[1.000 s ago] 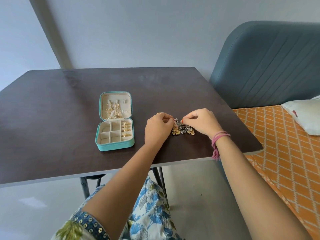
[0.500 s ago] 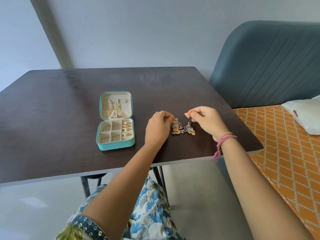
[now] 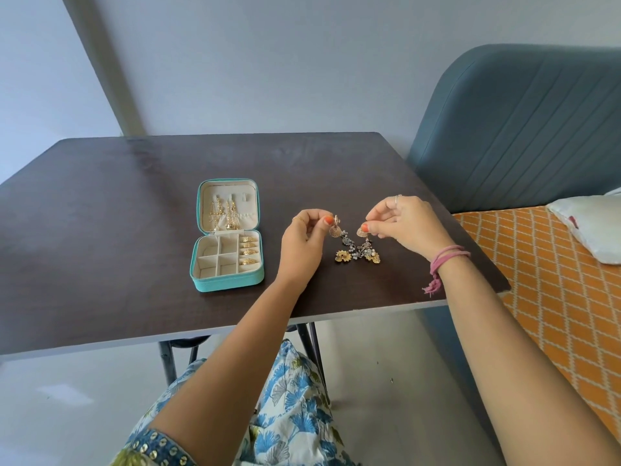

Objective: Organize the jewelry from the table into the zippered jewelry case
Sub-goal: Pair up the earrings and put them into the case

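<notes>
Left hand (image 3: 304, 242) pinches top of one gold earring (image 3: 336, 230), right hand (image 3: 408, 225) pinches the other earring (image 3: 363, 232); both dangle over loose jewelry pile (image 3: 358, 253) on table (image 3: 134, 183). Teal jewelry case (image 3: 226, 235) open just left, rings in right compartments

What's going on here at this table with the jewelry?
A person is sorting jewelry. The left hand pinches one gold dangly earring and the right hand pinches its match, both lifted above a small heap of jewelry on the dark table. The teal case lies open at the left, with rings and gold earrings already inside.
</notes>
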`<state>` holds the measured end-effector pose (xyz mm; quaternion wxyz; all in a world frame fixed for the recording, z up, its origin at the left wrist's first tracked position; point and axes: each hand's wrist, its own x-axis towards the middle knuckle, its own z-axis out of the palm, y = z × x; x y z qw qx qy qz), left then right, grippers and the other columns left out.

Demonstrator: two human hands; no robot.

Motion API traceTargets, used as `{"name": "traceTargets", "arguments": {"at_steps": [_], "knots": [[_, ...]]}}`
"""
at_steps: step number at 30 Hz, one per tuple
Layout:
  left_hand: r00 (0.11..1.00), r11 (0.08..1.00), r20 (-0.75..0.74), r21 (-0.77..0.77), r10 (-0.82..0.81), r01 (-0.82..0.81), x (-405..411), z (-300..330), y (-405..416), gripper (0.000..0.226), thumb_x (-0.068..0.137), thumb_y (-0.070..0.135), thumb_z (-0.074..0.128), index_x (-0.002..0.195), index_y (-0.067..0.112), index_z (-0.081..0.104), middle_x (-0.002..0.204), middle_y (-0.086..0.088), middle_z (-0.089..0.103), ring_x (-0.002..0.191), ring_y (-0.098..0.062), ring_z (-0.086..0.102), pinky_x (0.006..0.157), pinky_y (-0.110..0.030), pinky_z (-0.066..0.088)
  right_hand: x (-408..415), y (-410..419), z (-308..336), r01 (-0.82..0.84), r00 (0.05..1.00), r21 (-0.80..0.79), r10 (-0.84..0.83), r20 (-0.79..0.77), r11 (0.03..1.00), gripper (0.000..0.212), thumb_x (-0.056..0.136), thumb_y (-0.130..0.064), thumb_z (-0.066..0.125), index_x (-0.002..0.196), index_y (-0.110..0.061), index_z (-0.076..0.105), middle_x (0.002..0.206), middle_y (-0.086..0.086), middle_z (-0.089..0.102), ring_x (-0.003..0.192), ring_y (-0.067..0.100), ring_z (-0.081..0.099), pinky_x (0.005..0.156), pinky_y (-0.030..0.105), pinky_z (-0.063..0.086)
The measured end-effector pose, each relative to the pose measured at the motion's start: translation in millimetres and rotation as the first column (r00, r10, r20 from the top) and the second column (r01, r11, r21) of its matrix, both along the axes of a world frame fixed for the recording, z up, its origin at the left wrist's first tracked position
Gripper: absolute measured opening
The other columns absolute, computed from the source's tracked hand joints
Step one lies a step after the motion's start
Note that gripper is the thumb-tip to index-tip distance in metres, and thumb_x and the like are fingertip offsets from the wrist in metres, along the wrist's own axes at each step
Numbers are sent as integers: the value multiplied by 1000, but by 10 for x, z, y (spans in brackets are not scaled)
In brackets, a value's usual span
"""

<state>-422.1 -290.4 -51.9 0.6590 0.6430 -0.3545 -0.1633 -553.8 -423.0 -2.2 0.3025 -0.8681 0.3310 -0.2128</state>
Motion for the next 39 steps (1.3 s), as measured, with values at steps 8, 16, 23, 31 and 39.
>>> {"name": "traceTargets", "arguments": {"at_steps": [8, 16, 23, 31, 39], "knots": [[964, 979, -229, -185, -132, 90, 29, 29, 84, 9, 96, 19, 56, 96, 17, 65, 86, 8, 70, 85, -9, 62, 78, -19, 47, -8, 97, 65, -178, 982, 174, 163, 98, 968, 20, 89, -16, 67, 104, -29, 72, 97, -11, 72, 91, 2, 67, 83, 17, 49], [833, 898, -373, -327, -409, 294, 27, 24, 112, 13, 97, 13, 51, 97, 13, 64, 89, 1, 67, 89, -13, 60, 90, -30, 46, 26, 234, 191, -215, 948, 268, 134, 290, 939, 17, 81, -17, 75, 96, -25, 71, 96, -3, 73, 89, 9, 67, 77, 20, 56], [698, 866, -522, -388, -489, 316, 30, 60, 134, 15, 98, 13, 48, 101, 10, 62, 88, -2, 69, 91, -12, 66, 90, -28, 52, 76, 330, 115, -255, 950, 362, 164, 264, 896, 21, 93, -15, 59, 101, -26, 74, 101, -6, 74, 96, 11, 66, 86, 25, 52], [660, 866, -565, -383, -496, 322, 19, 64, 129, 19, 99, 8, 46, 102, 8, 64, 91, -6, 69, 88, -14, 65, 88, -29, 55, 138, 414, 37, -264, 938, 314, 166, 305, 912, 17, 91, -15, 64, 105, -17, 73, 99, 7, 74, 85, 12, 66, 78, 26, 56], [804, 920, -466, -303, -369, 247, -9, 48, 122, 18, 98, 6, 47, 105, 13, 63, 93, -3, 70, 88, -13, 65, 84, -28, 54, 205, 406, -99, -171, 942, 234, 90, 324, 957, 14, 88, -20, 68, 101, -20, 74, 87, 1, 75, 79, 15, 70, 74, 26, 57]]}}
